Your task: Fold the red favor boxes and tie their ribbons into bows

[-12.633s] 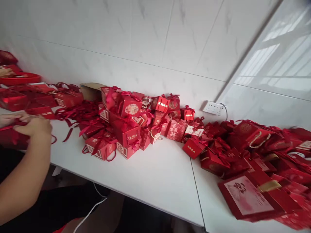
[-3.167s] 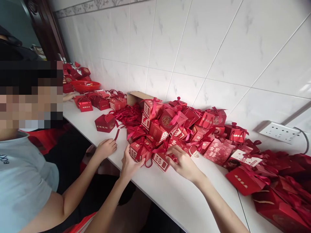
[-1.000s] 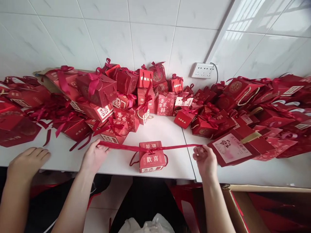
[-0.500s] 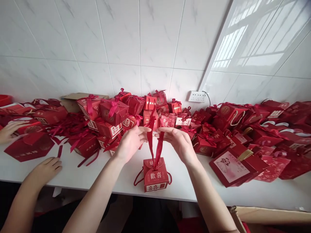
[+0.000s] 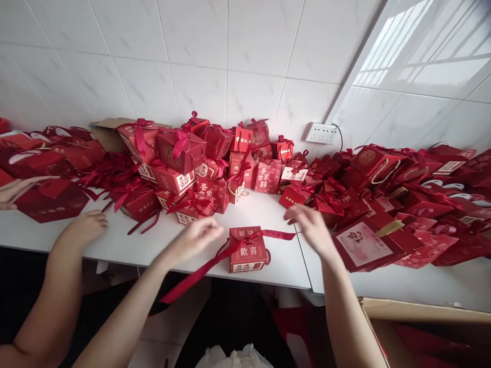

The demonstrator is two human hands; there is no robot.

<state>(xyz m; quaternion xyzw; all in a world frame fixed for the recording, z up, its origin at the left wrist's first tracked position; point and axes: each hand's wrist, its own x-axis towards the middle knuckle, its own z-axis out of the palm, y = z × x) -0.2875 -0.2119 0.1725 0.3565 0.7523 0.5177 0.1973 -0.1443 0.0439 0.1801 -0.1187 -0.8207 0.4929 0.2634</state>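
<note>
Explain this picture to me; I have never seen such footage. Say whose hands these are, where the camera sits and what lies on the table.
No machine here: a person works with bare hands, and one camera on their head looks down at them. The two arms rising from the bottom middle are theirs: left hand and right hand, both blurred, open, holding nothing. Between them on the white table stands a small red box with a red ribbon lying loose across it, one end hanging over the edge. Behind is a heap of red gift boxes. The hand at far left is a co-worker's.
</note>
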